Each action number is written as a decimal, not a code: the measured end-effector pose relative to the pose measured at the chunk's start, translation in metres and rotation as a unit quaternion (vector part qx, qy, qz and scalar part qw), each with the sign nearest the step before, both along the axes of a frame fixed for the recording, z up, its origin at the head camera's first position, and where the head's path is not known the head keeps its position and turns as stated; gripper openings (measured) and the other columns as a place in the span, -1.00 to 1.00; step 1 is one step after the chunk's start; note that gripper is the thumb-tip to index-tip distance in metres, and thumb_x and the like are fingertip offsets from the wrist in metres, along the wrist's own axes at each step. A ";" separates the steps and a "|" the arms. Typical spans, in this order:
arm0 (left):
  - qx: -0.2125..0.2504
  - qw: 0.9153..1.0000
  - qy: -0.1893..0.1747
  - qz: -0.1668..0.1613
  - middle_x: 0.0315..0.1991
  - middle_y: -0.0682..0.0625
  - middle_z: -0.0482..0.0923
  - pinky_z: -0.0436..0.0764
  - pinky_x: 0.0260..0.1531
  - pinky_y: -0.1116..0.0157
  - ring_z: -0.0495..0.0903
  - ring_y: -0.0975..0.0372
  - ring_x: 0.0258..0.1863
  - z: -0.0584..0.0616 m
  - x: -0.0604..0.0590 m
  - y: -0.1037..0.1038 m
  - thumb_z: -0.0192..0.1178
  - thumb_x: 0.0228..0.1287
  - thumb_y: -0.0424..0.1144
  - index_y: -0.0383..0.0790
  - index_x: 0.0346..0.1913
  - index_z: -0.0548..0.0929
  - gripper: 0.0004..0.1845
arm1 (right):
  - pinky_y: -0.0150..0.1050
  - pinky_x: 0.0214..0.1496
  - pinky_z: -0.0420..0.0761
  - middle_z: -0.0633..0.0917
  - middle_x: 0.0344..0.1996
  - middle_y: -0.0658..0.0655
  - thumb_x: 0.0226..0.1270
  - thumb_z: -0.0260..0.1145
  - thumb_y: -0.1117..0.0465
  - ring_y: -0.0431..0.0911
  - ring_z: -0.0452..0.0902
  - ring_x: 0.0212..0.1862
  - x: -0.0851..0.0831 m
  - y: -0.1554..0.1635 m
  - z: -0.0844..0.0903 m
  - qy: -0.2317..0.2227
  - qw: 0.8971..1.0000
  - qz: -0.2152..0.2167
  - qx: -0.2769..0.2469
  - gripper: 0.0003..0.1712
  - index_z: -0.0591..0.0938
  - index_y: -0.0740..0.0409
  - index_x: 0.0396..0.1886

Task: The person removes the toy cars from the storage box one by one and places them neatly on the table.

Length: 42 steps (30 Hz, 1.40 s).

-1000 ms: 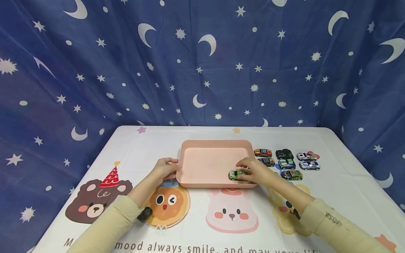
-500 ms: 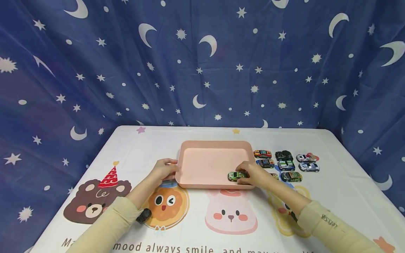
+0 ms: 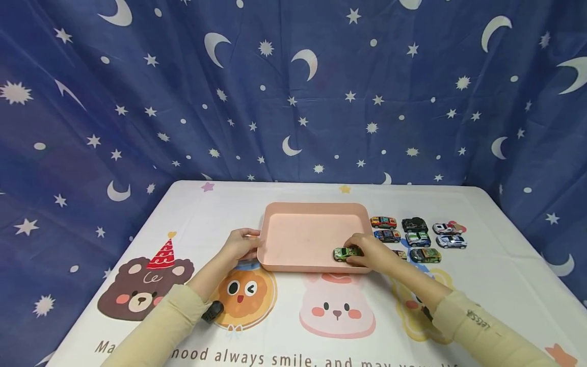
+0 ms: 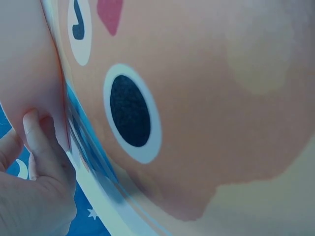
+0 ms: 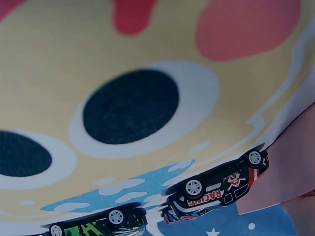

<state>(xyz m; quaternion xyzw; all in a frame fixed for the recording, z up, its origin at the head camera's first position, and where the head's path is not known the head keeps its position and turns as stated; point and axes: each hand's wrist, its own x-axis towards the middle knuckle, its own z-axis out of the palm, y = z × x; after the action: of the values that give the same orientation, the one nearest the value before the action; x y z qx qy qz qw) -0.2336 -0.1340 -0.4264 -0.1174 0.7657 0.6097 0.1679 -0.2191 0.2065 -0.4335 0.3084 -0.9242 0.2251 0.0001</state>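
Observation:
A shallow pink tray lies on the table, its long side facing me. My left hand grips its left wall; the left wrist view shows the thumb and fingers pinching the tray's pink side. Inside the tray, at the front right corner, is a green patterned toy car. My right hand reaches over the tray's right wall and holds this car by its right end between thumb and fingers. Part of the car is covered by the fingers. Only a sliver of the right hand shows in the right wrist view.
Right of the tray, several toy cars stand in rows, among them a red-orange one, a black one and a white one. A dark RACING car is near the tray wall. A small black object lies beside the left sleeve.
The fingers of my right hand have drawn in on the green car, which stays in the same corner. My left hand keeps its place on the tray. The head view has shifted slightly.

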 end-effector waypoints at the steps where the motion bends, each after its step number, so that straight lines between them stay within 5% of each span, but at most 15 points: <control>1: -0.002 1.000 0.000 0.001 -0.41 0.04 0.55 0.63 -0.59 0.53 0.57 0.39 -0.56 0.000 0.000 0.000 0.20 0.23 -0.39 -0.38 0.16 0.45 -0.57 | -0.17 -0.13 0.66 0.65 -0.31 0.07 0.09 0.42 0.28 -0.10 0.58 -0.24 0.000 0.000 0.000 0.001 1.000 0.001 0.000 -0.77 0.65 0.26 -0.24; 15: -0.021 1.000 0.003 0.008 -0.36 0.01 0.58 0.63 -0.60 0.51 0.58 0.37 -0.53 0.000 -0.001 0.001 0.21 0.22 -0.37 -0.37 0.13 0.48 -0.59 | -0.16 -0.15 0.65 0.67 -0.30 0.09 0.07 0.43 0.28 -0.09 0.58 -0.23 0.000 0.006 0.012 0.016 1.000 -0.008 -0.012 -0.75 0.65 0.27 -0.23; 25: 0.009 1.000 -0.018 0.009 -0.41 0.04 0.52 0.61 -0.63 0.55 0.57 0.38 -0.57 0.001 -0.002 0.001 0.19 0.21 -0.39 -0.37 0.17 0.45 -0.56 | -0.27 -0.25 0.64 0.68 -0.28 0.10 0.07 0.43 0.30 -0.11 0.55 -0.27 0.008 0.019 0.024 0.033 0.999 -0.012 -0.017 -0.74 0.65 0.26 -0.21; 42: 0.021 1.000 -0.021 0.004 -0.39 0.03 0.52 0.63 -0.61 0.54 0.57 0.39 -0.56 0.000 -0.003 0.000 0.21 0.24 -0.36 -0.38 0.18 0.43 -0.55 | -0.06 -0.08 0.67 0.67 -0.18 0.11 0.04 0.44 0.31 0.07 0.59 -0.08 0.025 0.064 0.046 0.035 0.999 -0.034 0.018 -0.70 0.66 0.16 -0.17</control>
<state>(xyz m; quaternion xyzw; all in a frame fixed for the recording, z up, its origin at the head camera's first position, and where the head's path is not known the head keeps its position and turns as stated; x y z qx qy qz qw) -0.2361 -0.1341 -0.4260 -0.1298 0.7485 0.6237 0.1844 -0.1945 0.2707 -0.3871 0.2844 -0.9376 0.1970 0.0343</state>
